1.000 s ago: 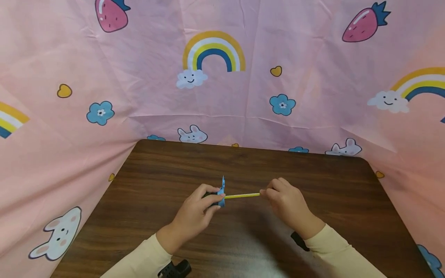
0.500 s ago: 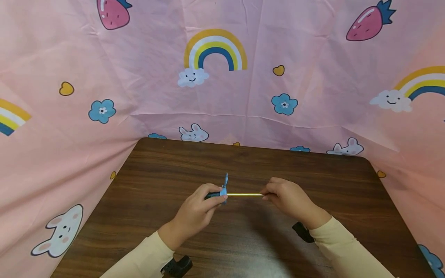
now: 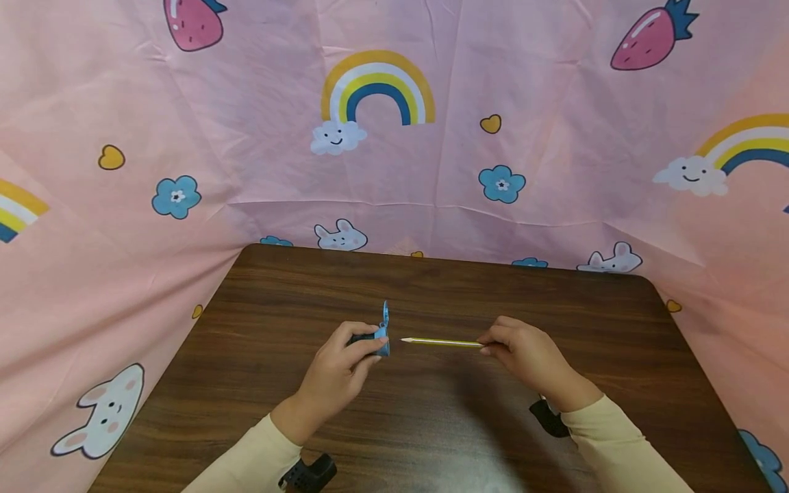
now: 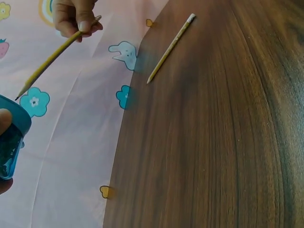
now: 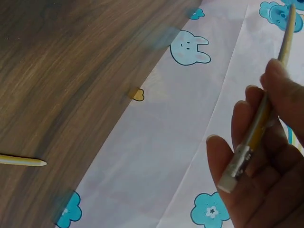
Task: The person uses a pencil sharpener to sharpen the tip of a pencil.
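My left hand (image 3: 333, 366) holds a blue pencil sharpener (image 3: 383, 348) with a dark see-through body between thumb and fingers, its small blue lid (image 3: 385, 313) flipped up. To the right, my right hand (image 3: 529, 355) pinches a yellow-striped pencil (image 3: 444, 343) level above the table. The pencil's sharpened tip points at the sharpener, with a short gap between them. Its eraser end (image 5: 236, 168) shows under the fingers in the right wrist view. A second pencil (image 4: 171, 48) lies on the wood in the left wrist view; in the head view I cannot see it.
The dark wooden table (image 3: 296, 287) spreads under both hands. A pink cloth (image 3: 259, 103) printed with rainbows, rabbits and flowers hangs behind it and along both sides. Black wrist cameras (image 3: 309, 472) sit at the sleeves.
The pencil has come out of the sharpener, baring its pointed tip. My right hand has moved right with it, while my left hand has shifted slightly left with the sharpener.
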`<act>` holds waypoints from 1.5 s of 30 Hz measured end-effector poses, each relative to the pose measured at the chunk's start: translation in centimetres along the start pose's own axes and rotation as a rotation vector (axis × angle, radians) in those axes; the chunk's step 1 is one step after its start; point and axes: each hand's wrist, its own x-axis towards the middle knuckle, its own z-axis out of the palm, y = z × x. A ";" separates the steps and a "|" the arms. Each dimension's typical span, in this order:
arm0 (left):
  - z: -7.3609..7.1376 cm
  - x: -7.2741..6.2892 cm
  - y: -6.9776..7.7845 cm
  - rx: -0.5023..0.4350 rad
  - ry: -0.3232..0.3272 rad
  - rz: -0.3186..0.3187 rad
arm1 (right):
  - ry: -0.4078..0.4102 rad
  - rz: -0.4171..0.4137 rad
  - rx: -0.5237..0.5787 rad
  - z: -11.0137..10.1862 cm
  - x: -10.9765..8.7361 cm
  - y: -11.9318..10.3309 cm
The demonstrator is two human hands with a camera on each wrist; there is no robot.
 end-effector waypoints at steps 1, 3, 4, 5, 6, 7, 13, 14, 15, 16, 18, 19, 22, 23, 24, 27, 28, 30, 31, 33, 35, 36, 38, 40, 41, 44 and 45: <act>0.0 0.0 0.0 -0.008 0.003 -0.003 | 0.001 0.004 0.011 0.1 0.0 0.1; 0.0 0.0 0.1 -0.017 0.010 -0.010 | -0.003 0.016 0.038 0.1 -0.1 0.1; 0.0 0.0 0.1 -0.020 0.014 -0.014 | -0.006 0.026 0.052 0.1 -0.1 0.1; 0.0 0.1 0.2 -0.025 0.019 -0.019 | -0.012 0.040 0.065 0.1 -0.2 0.0; 0.0 0.1 0.2 -0.028 0.024 -0.025 | -0.019 0.055 0.082 0.1 -0.2 0.0; 0.0 0.1 0.3 -0.032 0.030 -0.031 | -0.026 0.071 0.095 0.0 -0.2 0.0; 0.2 0.1 0.3 -0.058 0.065 -0.047 | -0.048 0.164 0.177 0.0 -0.3 -0.1; 0.3 0.1 0.3 -0.059 0.071 -0.047 | -0.048 0.180 0.188 0.0 -0.4 -0.1; 0.4 0.1 0.2 -0.060 0.077 -0.046 | -0.048 0.195 0.197 0.0 -0.4 -0.1; 0.5 0.1 0.2 -0.056 0.082 -0.047 | -0.052 0.212 0.208 0.1 -0.4 0.0; 0.6 0.0 0.1 -0.054 0.087 -0.057 | -0.056 0.247 0.229 0.2 -0.5 0.0; 0.7 -0.1 0.0 -0.051 0.087 -0.065 | -0.058 0.266 0.240 0.3 -0.5 0.0; 0.9 -0.4 -0.2 -0.043 0.077 -0.103 | -0.062 0.330 0.285 0.4 -0.6 0.0; 0.9 -0.5 -0.3 -0.040 0.072 -0.116 | -0.062 0.352 0.296 0.4 -0.6 0.1; 1.0 -0.6 -0.4 -0.035 0.068 -0.127 | -0.063 0.377 0.304 0.5 -0.7 0.1; 1.2 -0.9 -0.8 -0.033 0.050 -0.170 | -0.068 0.449 0.320 0.6 -0.8 0.3; 1.3 -1.0 -0.9 -0.032 0.046 -0.182 | -0.071 0.464 0.324 0.7 -0.9 0.3; 1.4 -1.2 -1.1 -0.033 0.038 -0.207 | -0.074 0.499 0.332 0.8 -1.0 0.5; 1.5 -1.2 -1.3 -0.034 0.035 -0.219 | -0.074 0.511 0.338 0.8 -1.1 0.6; 1.6 -1.3 -1.5 -0.033 0.031 -0.239 | -0.074 0.527 0.339 0.9 -1.3 0.7; 1.8 -1.4 -1.7 -0.032 0.027 -0.253 | -0.067 0.551 0.327 0.9 -1.4 0.9; 1.9 -1.5 -1.8 -0.033 0.026 -0.258 | -0.062 0.560 0.316 1.0 -1.5 0.9; 2.1 -1.5 -2.1 -0.037 0.024 -0.266 | -0.053 0.589 0.300 1.0 -1.7 1.0; 2.2 -1.5 -2.3 -0.044 0.025 -0.270 | -0.047 0.625 0.289 1.0 -1.9 1.2; 2.3 -1.6 -2.4 -0.046 0.026 -0.272 | -0.043 0.636 0.284 1.0 -2.0 1.2; 2.5 -1.7 -2.7 -0.053 0.029 -0.278 | -0.034 0.660 0.278 1.0 -2.3 1.5; 2.5 -1.8 -2.8 -0.053 0.028 -0.280 | -0.029 0.662 0.270 1.0 -2.5 1.6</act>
